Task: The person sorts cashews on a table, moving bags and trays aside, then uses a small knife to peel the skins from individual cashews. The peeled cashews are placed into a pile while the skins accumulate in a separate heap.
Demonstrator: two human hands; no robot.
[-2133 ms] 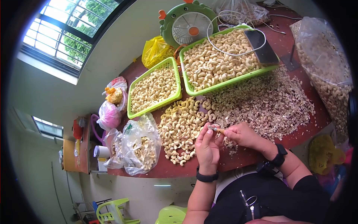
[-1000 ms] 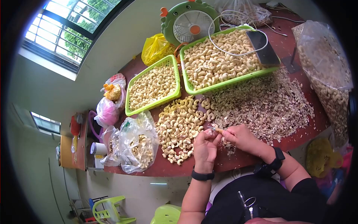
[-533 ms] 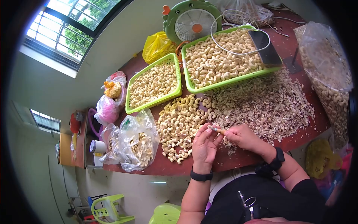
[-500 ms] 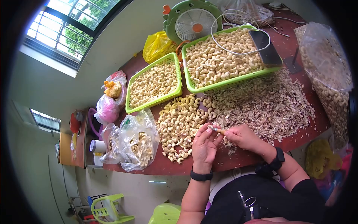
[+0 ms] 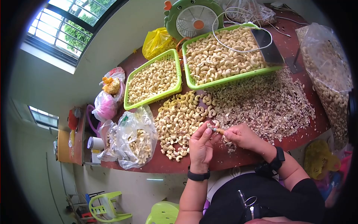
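Observation:
My left hand [image 5: 201,145] is over the table's front edge, with a cashew [image 5: 215,123] pinched at its fingertips. My right hand [image 5: 241,136] grips a small knife [image 5: 220,131] by its wooden handle, the tip touching the cashew. Left of my hands lies a loose pile of cashews [image 5: 179,119]. Beyond my right hand spreads a heap of skin flakes [image 5: 264,108]. Behind these stand a small green basket of cashews [image 5: 179,80] and a larger green basket of cashews [image 5: 235,77].
A phone [image 5: 266,46] with a white cable rests on the large basket. Behind are a green fan [image 5: 194,22] and a yellow bag [image 5: 156,43]. Clear bags hold nuts at left [image 5: 138,143] and right [image 5: 326,74]. A green chair [image 5: 108,207] stands on the floor.
My left hand has moved slightly left, still holding the cashew against the knife. My right hand has barely moved. The view has shifted slightly.

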